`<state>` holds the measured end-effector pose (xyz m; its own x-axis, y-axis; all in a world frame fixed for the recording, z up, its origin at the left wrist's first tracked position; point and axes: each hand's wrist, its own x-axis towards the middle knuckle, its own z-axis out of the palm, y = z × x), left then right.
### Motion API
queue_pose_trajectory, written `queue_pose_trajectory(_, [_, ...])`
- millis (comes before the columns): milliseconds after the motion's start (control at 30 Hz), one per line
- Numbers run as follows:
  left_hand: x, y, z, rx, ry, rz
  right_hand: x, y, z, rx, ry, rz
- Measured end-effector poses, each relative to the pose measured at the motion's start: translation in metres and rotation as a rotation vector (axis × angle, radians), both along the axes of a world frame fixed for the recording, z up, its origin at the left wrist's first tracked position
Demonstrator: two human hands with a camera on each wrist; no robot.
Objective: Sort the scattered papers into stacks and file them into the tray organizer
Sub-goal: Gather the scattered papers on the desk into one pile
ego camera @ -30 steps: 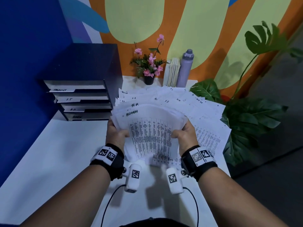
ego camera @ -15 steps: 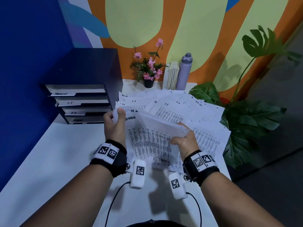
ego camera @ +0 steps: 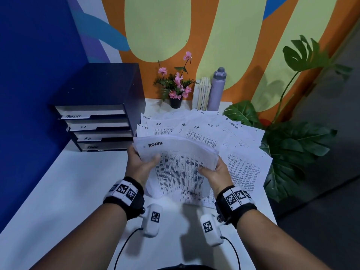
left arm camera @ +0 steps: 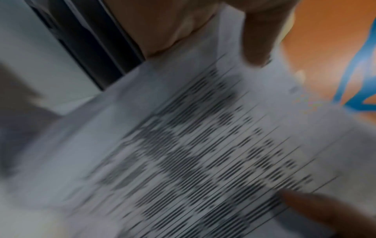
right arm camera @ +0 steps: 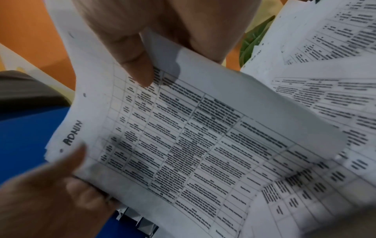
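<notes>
Nearest the camera, both forearms reach forward over the white surface [ego camera: 58, 191], each wrist wrapped in a black band with printed markers. The left hand [ego camera: 139, 165] grips the left edge of the ADMIN stack [ego camera: 181, 166], thumb curled over the top sheet and fingers hidden beneath. The right hand [ego camera: 216, 177] pinches the stack's right edge, thumb pressed on the printed table and fingers under the sheets. The stack is held up off the surface, bowed between the two hands, its handwritten "ADMIN" heading at the far left corner.

Behind it, the scattered papers [ego camera: 233, 137] lie fanned across the surface, some headed "H.R" and "TASK LIST". To the left stands the dark tray organizer [ego camera: 101, 106], with four labelled trays. Farther back against the painted wall are a pot of pink flowers [ego camera: 176, 88], upright books [ego camera: 203, 93] and a lilac bottle [ego camera: 217, 88]; a monstera plant [ego camera: 288, 145] fills the right.
</notes>
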<state>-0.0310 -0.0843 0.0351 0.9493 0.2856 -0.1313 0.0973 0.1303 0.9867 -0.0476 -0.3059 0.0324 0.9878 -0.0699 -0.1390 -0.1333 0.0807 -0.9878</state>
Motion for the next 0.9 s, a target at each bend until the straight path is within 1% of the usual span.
queue_pose_trajectory(67, [-0.001,0.003,-0.02,0.076,0.123,-0.062,0.0,0.001,-0.006,-0.019,0.052,-0.022])
queue_pose_trajectory(133, [-0.001,0.001,-0.033,0.179,0.164,-0.072,0.001,0.005,-0.008,-0.07,0.087,-0.014])
queue_pose_trajectory(167, [0.0,-0.001,-0.034,0.229,0.146,-0.067,0.002,0.007,-0.006,-0.081,0.093,-0.014])
queue_pose_trajectory(233, [0.001,-0.002,-0.03,0.302,0.093,-0.058,0.007,0.012,0.003,-0.017,0.098,-0.05])
queue_pose_trajectory(300, [0.002,0.003,-0.019,0.298,0.049,-0.046,0.013,0.013,0.011,0.078,0.079,-0.07])
queue_pose_trajectory(333, [0.003,0.008,-0.012,0.291,0.03,-0.035,0.016,0.013,0.012,0.089,0.064,-0.047])
queue_pose_trajectory(367, [0.002,0.015,-0.007,0.276,0.005,-0.018,0.017,0.013,0.012,0.045,0.059,0.004])
queue_pose_trajectory(433, [0.002,0.032,-0.001,0.266,-0.001,0.037,0.015,0.019,0.01,-0.131,0.081,0.119])
queue_pose_trajectory(500, [-0.005,0.05,-0.004,0.325,0.068,0.064,0.013,0.033,0.004,-0.217,0.098,0.118])
queue_pose_trajectory(533, [-0.01,0.061,-0.01,0.344,0.106,0.032,0.014,0.041,0.001,-0.213,0.098,0.085])
queue_pose_trajectory(600, [-0.022,0.08,-0.025,0.417,0.216,-0.118,0.017,0.061,-0.005,-0.187,0.132,0.046])
queue_pose_trajectory(633, [-0.027,0.09,-0.035,0.483,0.273,-0.185,0.019,0.071,-0.008,-0.193,0.162,0.057])
queue_pose_trajectory(667, [-0.032,0.102,-0.046,0.543,0.308,-0.211,0.022,0.082,-0.011,-0.225,0.192,0.085])
queue_pose_trajectory(767, [-0.04,0.146,-0.074,0.667,0.412,-0.151,0.026,0.111,-0.026,-0.398,0.223,0.198])
queue_pose_trajectory(833, [-0.042,0.18,-0.087,0.735,0.479,-0.113,0.028,0.124,-0.04,-0.413,0.229,0.228])
queue_pose_trajectory(900, [-0.044,0.213,-0.096,0.816,0.538,-0.095,0.029,0.128,-0.051,-0.484,0.226,0.232])
